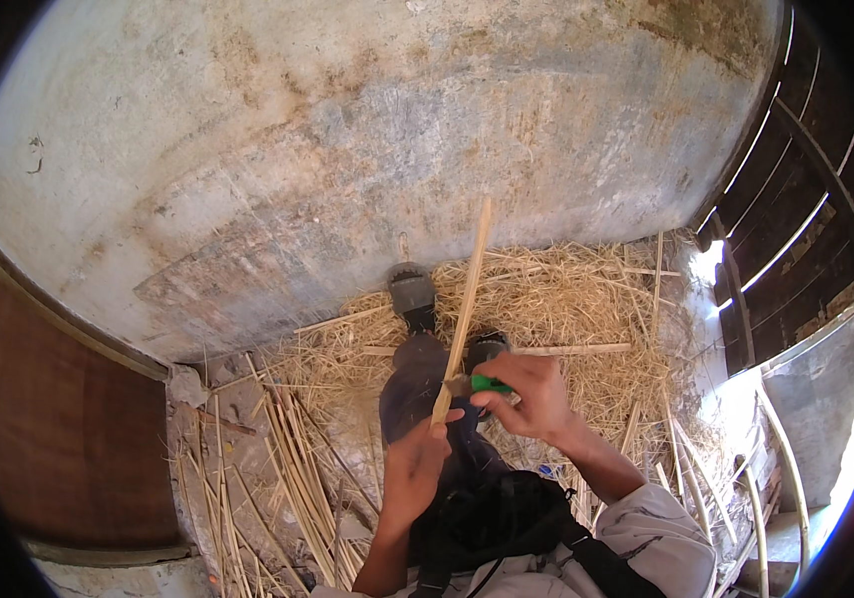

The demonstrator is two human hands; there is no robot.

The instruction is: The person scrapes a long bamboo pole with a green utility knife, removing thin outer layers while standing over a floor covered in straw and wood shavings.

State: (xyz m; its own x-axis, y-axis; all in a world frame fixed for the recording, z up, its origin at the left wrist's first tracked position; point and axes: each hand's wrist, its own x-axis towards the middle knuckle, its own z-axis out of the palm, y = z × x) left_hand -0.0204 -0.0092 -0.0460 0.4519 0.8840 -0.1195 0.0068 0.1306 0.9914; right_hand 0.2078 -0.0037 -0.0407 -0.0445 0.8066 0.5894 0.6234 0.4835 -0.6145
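Observation:
A long, pale bamboo strip (pixel 469 289) slants up and away from me over my legs. Its near end is gripped by my left hand (pixel 415 468), whose fingers are closed round it. My right hand (pixel 528 395) is wrapped about the green handle of a knife (pixel 488 384). The short blade lies against the strip a little beyond my left hand; how deep it bites cannot be made out. Part of the handle is hidden by my right fingers.
Thin shavings (pixel 566 299) cover the floor around my feet. Several long strips (pixel 302 468) lie at the left. A stained wall (pixel 427 130) rises ahead, a brown panel (pixel 58 399) stands left, and curved poles (pixel 786 458) lean at the right.

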